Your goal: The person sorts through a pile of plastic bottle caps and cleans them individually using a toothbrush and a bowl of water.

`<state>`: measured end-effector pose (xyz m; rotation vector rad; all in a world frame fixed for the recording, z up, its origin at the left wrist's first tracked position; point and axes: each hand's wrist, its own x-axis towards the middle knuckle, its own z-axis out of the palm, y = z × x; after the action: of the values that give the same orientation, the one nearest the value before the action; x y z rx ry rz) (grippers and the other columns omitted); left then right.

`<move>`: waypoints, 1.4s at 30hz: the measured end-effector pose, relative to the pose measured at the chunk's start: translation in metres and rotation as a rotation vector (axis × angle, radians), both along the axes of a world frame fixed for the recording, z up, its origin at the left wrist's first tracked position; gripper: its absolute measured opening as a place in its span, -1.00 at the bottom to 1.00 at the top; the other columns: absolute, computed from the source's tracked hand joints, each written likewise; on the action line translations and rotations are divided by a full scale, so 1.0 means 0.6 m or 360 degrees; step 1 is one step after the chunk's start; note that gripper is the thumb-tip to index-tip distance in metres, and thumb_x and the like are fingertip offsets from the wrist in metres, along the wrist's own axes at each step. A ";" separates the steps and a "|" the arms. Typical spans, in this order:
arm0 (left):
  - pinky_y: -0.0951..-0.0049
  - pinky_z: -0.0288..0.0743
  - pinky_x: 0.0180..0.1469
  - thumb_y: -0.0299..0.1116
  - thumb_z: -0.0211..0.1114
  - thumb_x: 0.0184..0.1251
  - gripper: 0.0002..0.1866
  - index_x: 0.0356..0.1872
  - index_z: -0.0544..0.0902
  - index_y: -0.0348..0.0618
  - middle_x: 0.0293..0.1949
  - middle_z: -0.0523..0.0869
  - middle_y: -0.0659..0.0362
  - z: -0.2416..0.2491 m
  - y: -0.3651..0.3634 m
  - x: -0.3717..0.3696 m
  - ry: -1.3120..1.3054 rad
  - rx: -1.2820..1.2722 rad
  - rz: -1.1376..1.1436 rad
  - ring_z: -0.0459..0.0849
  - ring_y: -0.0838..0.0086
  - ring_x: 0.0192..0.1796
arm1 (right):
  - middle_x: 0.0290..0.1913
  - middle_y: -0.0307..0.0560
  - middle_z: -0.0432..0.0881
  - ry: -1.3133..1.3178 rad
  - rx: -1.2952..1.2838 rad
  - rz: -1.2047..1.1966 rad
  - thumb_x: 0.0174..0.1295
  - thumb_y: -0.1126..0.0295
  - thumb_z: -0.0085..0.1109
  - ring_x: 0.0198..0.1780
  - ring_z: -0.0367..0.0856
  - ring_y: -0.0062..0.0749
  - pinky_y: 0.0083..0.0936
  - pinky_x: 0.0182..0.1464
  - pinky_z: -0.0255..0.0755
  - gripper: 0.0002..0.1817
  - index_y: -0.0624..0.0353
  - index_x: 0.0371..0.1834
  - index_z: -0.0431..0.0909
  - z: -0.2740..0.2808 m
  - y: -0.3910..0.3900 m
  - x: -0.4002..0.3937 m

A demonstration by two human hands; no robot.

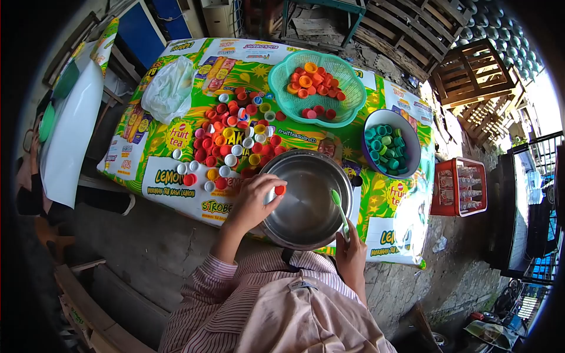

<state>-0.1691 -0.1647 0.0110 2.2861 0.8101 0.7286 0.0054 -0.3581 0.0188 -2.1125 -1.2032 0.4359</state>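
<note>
My left hand (259, 200) pinches a red-orange bottle cap (279, 190) over the left rim of a steel bowl (306, 197). My right hand (351, 252) is wrapped round the handle of a green and white toothbrush (340, 207), its head over the bowl's right side. The bowl stands at the table's front edge, with a little clear liquid or bare shiny metal inside; I cannot tell which. Loose red, yellow, orange and white caps (225, 150) lie spread to the left of the bowl.
Behind the bowl stands a green basket (282, 100) with red and orange caps. A bowl of teal caps (406, 130) is at the right, a plastic bag (169, 88) at the left. A red crate (444, 203) stands beyond the patterned tablecloth (170, 203). Another person's arm shows far left.
</note>
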 end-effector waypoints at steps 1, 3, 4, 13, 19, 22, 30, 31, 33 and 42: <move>0.33 0.44 -0.03 -0.43 0.30 0.03 -0.74 -0.19 0.58 -0.11 -0.17 0.59 0.16 -0.006 -0.018 0.017 0.0098 -0.0128 -0.0035 0.58 0.28 -0.08 | -0.65 0.04 0.47 -0.0008 0.0010 0.0015 0.18 0.46 0.09 -0.65 0.50 -0.16 -0.33 -0.58 0.29 -0.55 0.10 0.18 0.35 -0.005 -0.006 0.004; 0.33 0.46 -0.05 -0.44 0.31 0.01 -0.73 -0.19 0.58 -0.11 -0.20 0.56 0.17 -0.046 -0.042 0.045 0.0192 -0.0345 -0.0132 0.59 0.29 -0.13 | -0.65 0.04 0.47 0.0017 0.0011 0.0055 0.18 0.46 0.10 -0.66 0.49 -0.15 -0.33 -0.58 0.28 -0.56 0.09 0.17 0.35 -0.005 -0.016 0.014; 0.33 0.46 -0.05 -0.44 0.31 0.01 -0.73 -0.19 0.58 -0.11 -0.20 0.56 0.17 -0.060 -0.050 0.057 0.0191 -0.0337 -0.0110 0.59 0.29 -0.13 | -0.66 0.04 0.46 0.0044 0.0000 0.0077 0.17 0.47 0.10 -0.67 0.48 -0.14 -0.33 -0.59 0.28 -0.56 0.09 0.17 0.35 -0.004 -0.020 0.021; 0.28 0.44 -0.04 -0.49 0.31 0.00 -0.73 -0.20 0.59 -0.11 -0.20 0.53 0.16 -0.093 -0.083 0.097 0.0446 -0.0198 -0.0058 0.57 0.20 -0.13 | -0.60 0.09 0.53 0.0065 -0.0015 0.0141 0.17 0.47 0.11 -0.61 0.56 -0.13 -0.32 -0.58 0.32 -0.57 0.10 0.15 0.38 0.001 -0.041 0.069; 0.27 0.43 -0.04 -0.50 0.31 0.00 -0.72 -0.19 0.59 -0.13 -0.20 0.53 0.15 -0.099 -0.090 0.095 0.0526 -0.0145 -0.0045 0.56 0.19 -0.12 | -0.59 0.09 0.53 0.0058 -0.0066 0.0198 0.17 0.46 0.12 -0.64 0.54 -0.15 -0.31 -0.59 0.31 -0.56 0.10 0.15 0.37 0.005 -0.040 0.074; 0.26 0.42 -0.02 -0.49 0.31 -0.01 -0.72 -0.18 0.58 -0.13 -0.19 0.53 0.14 -0.099 -0.092 0.092 0.0516 -0.0165 -0.0040 0.55 0.16 -0.11 | -0.61 0.08 0.51 0.0043 -0.0014 0.0230 0.17 0.45 0.12 -0.66 0.52 -0.16 -0.31 -0.60 0.30 -0.56 0.11 0.16 0.36 0.001 -0.035 0.075; 0.47 0.54 -0.11 -0.48 0.29 0.13 -0.76 -0.18 0.50 -0.25 -0.24 0.62 0.07 -0.096 -0.076 0.087 -0.0108 -0.0900 0.0063 0.67 0.39 -0.18 | -0.60 0.10 0.50 0.0084 -0.0062 0.0227 0.17 0.47 0.11 -0.61 0.52 -0.11 -0.28 -0.56 0.30 -0.49 0.13 0.22 0.29 0.001 -0.025 0.066; 0.50 0.53 -0.09 -0.49 0.28 0.16 -0.76 -0.15 0.49 -0.26 -0.24 0.62 0.10 -0.095 -0.076 0.087 -0.0234 -0.1050 0.0073 0.67 0.45 -0.16 | -0.60 0.10 0.50 0.0082 -0.0070 0.0210 0.17 0.47 0.11 -0.61 0.52 -0.11 -0.28 -0.56 0.30 -0.49 0.13 0.22 0.29 0.002 -0.024 0.065; 0.54 0.52 -0.04 -0.49 0.24 0.21 -0.74 -0.10 0.45 -0.27 -0.18 0.60 0.16 -0.095 -0.075 0.084 -0.0344 -0.1197 0.0002 0.64 0.51 -0.10 | -0.56 0.13 0.53 0.0154 -0.0085 0.0241 0.17 0.48 0.10 -0.57 0.55 -0.06 -0.26 -0.54 0.32 -0.49 0.13 0.23 0.29 0.005 -0.023 0.062; 0.41 0.45 0.16 -0.55 0.08 0.33 -0.73 0.04 0.42 -0.19 -0.01 0.53 0.17 -0.079 -0.080 0.082 -0.1119 -0.2155 -0.0212 0.56 0.43 0.05 | -0.29 0.20 0.59 0.0114 -0.0048 0.0459 0.22 0.50 -0.04 -0.37 0.60 0.07 -0.17 -0.40 0.44 -0.42 -0.18 0.33 0.21 0.002 -0.013 0.025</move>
<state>-0.1198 -0.2128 -0.0365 0.7733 0.5062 0.5604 0.0205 -0.3656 0.0197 -1.9357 -1.4733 0.6559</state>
